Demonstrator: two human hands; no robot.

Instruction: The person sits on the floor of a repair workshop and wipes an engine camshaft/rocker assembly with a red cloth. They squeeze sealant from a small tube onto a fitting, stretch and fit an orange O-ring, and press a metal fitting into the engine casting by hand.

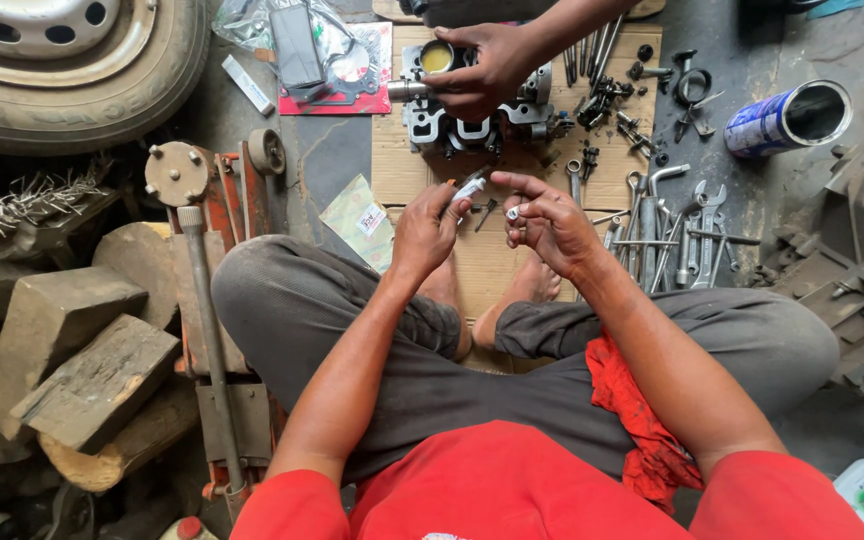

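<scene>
The left hand pinches a small white tube; the right hand pinches its cap. At twelve o'clock, another person's hand steadies the metal engine part. Sealant seems ready; applying it needs a gentle squeeze.

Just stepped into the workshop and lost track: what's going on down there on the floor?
A person sits cross-legged on flattened brown cardboard. Their left hand pinches a small white squeeze tube, while the right hand holds a small pale cap-like piece at its fingertips. Another person's hand grips the grey metal engine part lying further along the cardboard. A row of steel spanners lies to the right, with an open blue tin can on its side beyond them.
</scene>
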